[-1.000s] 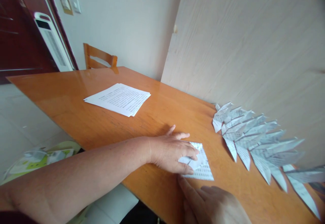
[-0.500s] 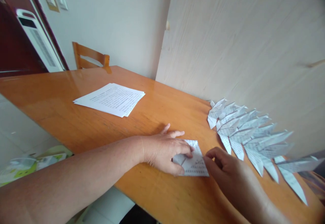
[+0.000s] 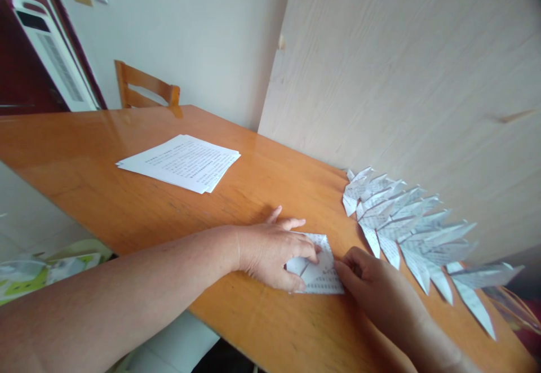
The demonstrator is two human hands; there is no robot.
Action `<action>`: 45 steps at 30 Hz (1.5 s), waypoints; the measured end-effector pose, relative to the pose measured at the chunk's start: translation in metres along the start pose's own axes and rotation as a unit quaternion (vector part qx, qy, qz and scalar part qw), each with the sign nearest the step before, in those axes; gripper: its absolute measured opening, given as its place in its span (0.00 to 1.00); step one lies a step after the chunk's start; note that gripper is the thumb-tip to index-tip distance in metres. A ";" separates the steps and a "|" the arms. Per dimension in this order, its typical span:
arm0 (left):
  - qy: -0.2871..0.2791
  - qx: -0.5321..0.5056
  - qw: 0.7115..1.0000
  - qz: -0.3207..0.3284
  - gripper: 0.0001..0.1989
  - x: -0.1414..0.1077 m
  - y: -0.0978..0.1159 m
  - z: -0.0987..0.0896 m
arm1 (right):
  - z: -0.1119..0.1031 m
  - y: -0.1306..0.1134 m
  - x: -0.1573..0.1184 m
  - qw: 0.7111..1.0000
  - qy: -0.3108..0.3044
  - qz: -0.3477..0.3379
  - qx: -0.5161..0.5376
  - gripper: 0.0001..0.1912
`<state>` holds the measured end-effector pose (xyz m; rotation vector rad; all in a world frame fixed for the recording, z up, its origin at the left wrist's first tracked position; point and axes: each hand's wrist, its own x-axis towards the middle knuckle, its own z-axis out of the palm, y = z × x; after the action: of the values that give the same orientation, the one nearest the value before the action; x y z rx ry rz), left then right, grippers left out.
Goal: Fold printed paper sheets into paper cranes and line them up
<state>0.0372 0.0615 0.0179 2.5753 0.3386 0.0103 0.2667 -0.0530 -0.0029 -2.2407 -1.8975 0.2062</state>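
A folded sheet of printed paper [image 3: 323, 277] lies flat on the wooden table [image 3: 253, 328], several layers thick with creases across it. Over its left part rests my left hand [image 3: 276, 254], fingers spread, the thumb and fingertips pressing the paper down. At the sheet's right edge my right hand [image 3: 363, 277] is closed, thumb and index finger pinching the edge there. The exact grip is partly hidden behind the curled fingers. The left portion of the sheet is covered by my left hand.
Farther back on the left lies a stack of printed sheets [image 3: 186, 164]. A row of interlocked folded paper pieces [image 3: 406, 215] stretches along the right side, near a wooden panel [image 3: 380, 80]. A wooden chair [image 3: 146, 83] stands beyond the table's far end.
The view has shifted slightly, so the surroundings sit a little differently in the frame. Both hands keep nearly the same places on the folded paper.
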 end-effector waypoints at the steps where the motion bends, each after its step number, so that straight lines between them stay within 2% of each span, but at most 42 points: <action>1: -0.001 0.000 1.000 -0.002 0.25 0.000 0.000 0.000 | 0.000 0.000 0.000 1.000 0.004 -0.002 -0.005 0.15; 11: -0.003 0.008 1.000 -0.008 0.27 -0.001 0.003 -0.002 | -0.002 -0.014 -0.007 0.999 -0.011 0.006 -0.048 0.14; 31: 0.002 0.008 1.000 -0.002 0.29 -0.001 0.001 -0.001 | 0.003 -0.041 -0.023 0.999 -0.015 -0.023 -0.016 0.11; 35: 0.005 -0.002 1.000 0.002 0.28 -0.002 0.001 -0.002 | 0.007 -0.044 -0.025 0.999 -0.012 -0.051 -0.014 0.11; 45: 0.000 -0.017 1.000 -0.004 0.22 0.000 0.001 -0.001 | 0.014 -0.053 -0.029 0.991 0.046 -0.124 -0.009 0.11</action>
<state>0.0377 0.0615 0.0196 2.5402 0.3446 0.0127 0.2079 -0.0721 -0.0040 -1.9629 -2.1099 0.0451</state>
